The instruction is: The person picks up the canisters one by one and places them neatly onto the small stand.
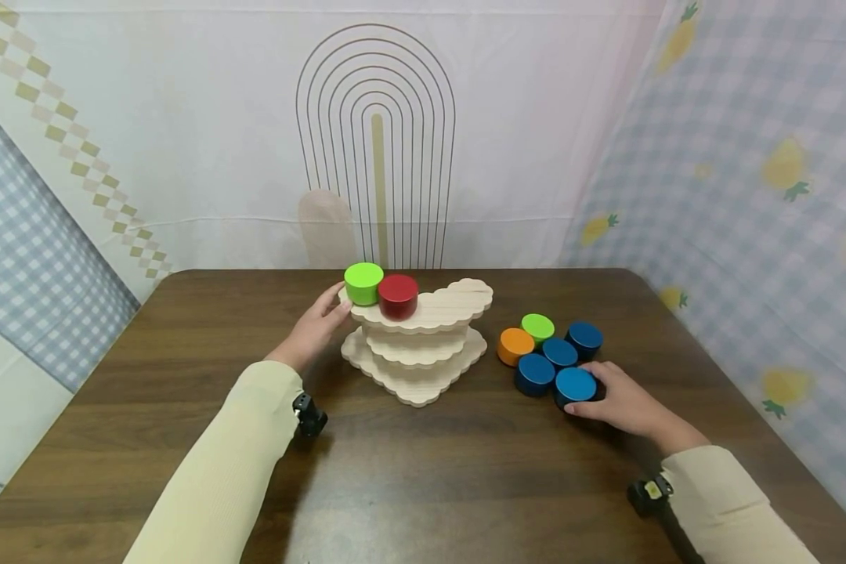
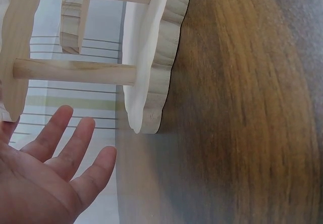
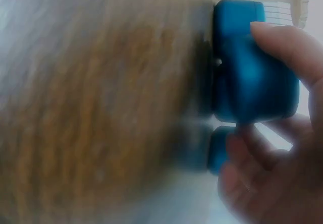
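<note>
A wooden stand [image 1: 414, 352] with scalloped tiers carries a bright green round block [image 1: 363, 283] and a dark red round block [image 1: 398, 298] side by side on its top tier. At that tier's left end, beside the green block, my left hand [image 1: 315, 325] touches the edge. Three of its fingers [image 2: 83, 138] extend loosely under the tier in the left wrist view. My right hand [image 1: 623, 399] grips a blue round block [image 1: 576, 385] between thumb and fingers. In the right wrist view this block [image 3: 262, 82] overlaps other blue blocks behind it.
Grouped near the right hand are an orange block [image 1: 515, 345], a second green block [image 1: 537, 327] and more blue blocks [image 1: 559, 352]. All lie on a brown wooden table [image 1: 423, 486]. A patterned cloth [image 1: 536, 117] hangs behind the table's far edge.
</note>
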Demonstrator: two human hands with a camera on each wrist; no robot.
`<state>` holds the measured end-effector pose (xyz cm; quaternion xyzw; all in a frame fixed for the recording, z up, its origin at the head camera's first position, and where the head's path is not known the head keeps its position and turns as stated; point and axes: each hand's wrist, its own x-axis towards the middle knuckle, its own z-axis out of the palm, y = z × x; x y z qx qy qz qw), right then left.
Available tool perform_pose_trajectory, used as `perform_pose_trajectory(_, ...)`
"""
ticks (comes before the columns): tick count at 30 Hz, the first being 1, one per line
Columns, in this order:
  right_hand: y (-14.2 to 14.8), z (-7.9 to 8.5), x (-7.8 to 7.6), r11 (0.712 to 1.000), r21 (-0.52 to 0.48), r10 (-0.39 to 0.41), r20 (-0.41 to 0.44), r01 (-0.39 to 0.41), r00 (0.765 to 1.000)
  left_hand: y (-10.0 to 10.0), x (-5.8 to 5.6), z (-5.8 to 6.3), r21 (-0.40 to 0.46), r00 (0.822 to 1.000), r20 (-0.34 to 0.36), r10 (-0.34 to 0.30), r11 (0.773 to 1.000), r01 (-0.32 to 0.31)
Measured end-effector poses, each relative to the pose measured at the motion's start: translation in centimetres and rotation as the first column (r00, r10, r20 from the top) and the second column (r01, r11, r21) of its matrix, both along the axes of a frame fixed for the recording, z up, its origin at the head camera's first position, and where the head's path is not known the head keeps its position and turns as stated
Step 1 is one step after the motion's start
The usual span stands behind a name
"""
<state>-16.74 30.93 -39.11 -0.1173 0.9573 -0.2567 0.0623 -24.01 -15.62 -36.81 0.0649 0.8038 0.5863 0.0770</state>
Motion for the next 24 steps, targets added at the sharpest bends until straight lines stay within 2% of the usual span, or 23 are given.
perform_pose_trajectory(10, -1.1, 1.5, 0.5, 0.999, -0.050, -0.023, -0.112, 0.017, 0.993, 0.0, 0.0, 0.0, -0.007, 1.000, -0.006, -0.002, 1.000, 0.002)
perform_pose_trajectory(24, -3.3, 3.6, 0.1, 0.992, -0.128, -0.017, -0.172, -0.005, 0.985, 0.0, 0.1, 0.1, 0.019, 1.000, 0.001, -0.007, 1.000, 0.007)
